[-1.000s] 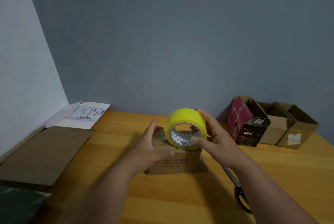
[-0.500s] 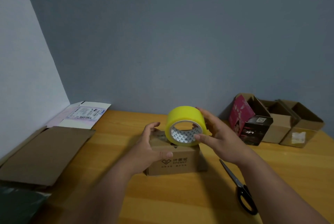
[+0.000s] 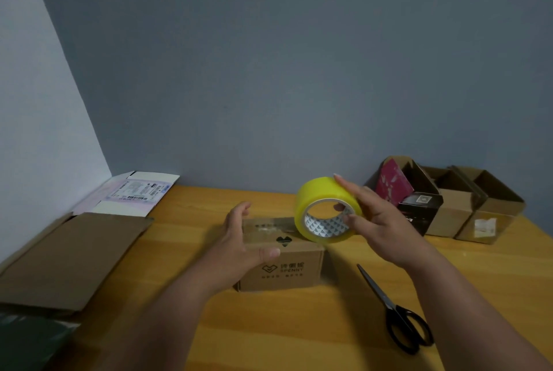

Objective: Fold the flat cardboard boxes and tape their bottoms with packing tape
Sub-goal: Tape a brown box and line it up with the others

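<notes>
A flat, matte blue-grey back wall fills most of what I see — bare and evenly painted. It meets a paler, cooler grey side wall on the left at a slanting corner line. Below them runs the honey-yellow wooden bench, its grain running lengthwise, pushed right up against both walls. The light is soft and dim — gentle shadows on the wood, a faint sheen near the front edge.
</notes>
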